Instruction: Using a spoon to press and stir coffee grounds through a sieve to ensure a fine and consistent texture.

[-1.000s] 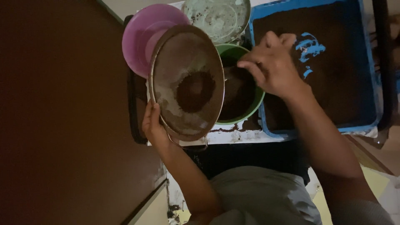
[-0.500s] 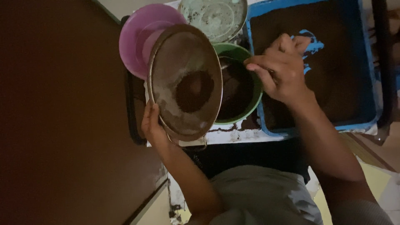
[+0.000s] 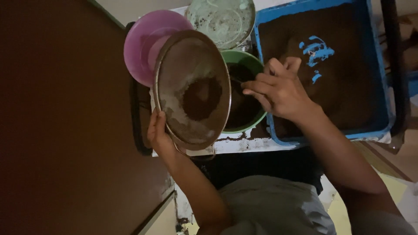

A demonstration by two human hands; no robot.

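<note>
On dim white table (image 3: 244, 146): soil-filled blue tray (image 3: 331, 69).

The right hand (image 3: 278, 89) now sits lower and nearer the person than a second ago, its fingers pointing left over the rim of the green bowl (image 3: 244, 63); earlier it lay higher, partly over the blue tray (image 3: 374, 65). More of the bare blue patch on the tray floor shows. The round sieve (image 3: 193, 89), gripped by the left hand (image 3: 159, 132), is slightly shifted, and its dark powder heap sits a little nearer the centre
</note>
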